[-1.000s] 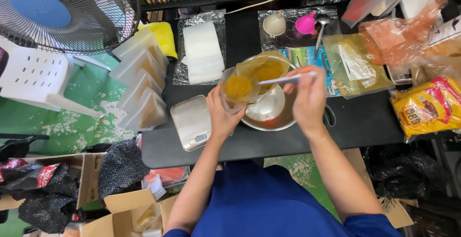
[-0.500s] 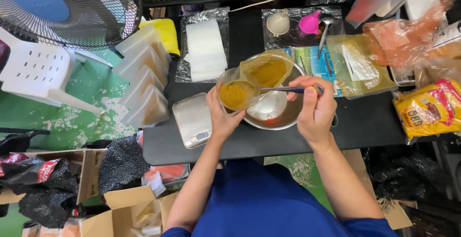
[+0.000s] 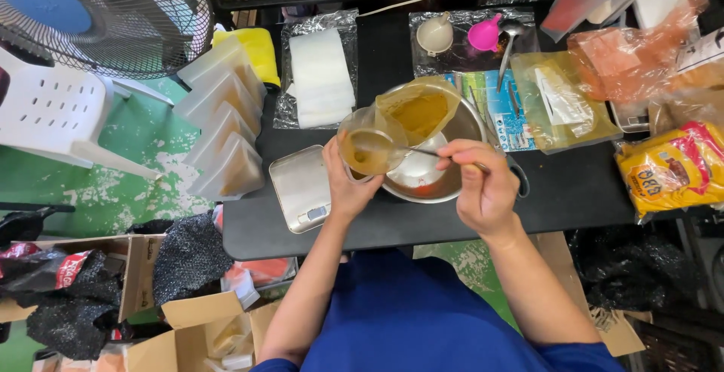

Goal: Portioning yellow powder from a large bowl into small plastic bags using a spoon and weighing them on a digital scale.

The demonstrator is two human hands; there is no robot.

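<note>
- One clear plastic cup with yellow-orange sauce inside sits tilted over the metal bowl, at the near-left part of its rim.
- The left hand is wrapped around the cup from below and behind, fingers closed on its wall.
- One spoon reaches from the right into the cup's mouth; the right hand pinches its handle, fingers curled shut on it.
- The two hands are apart, the cup to the left and the spoon hand just to its right, both above the near edge of the black table.
- One metal bowl lies under them, with one clear bag of yellow sauce resting at its far rim.
- One small metal scale sits just left of the left wrist.
- Four lidded clear containers lie in a row at the table's left end.
- Two small funnels, one white and one pink, lie on foil at the back.
- One yellow packet lies far right.
- One fan stands off to the left.
</note>
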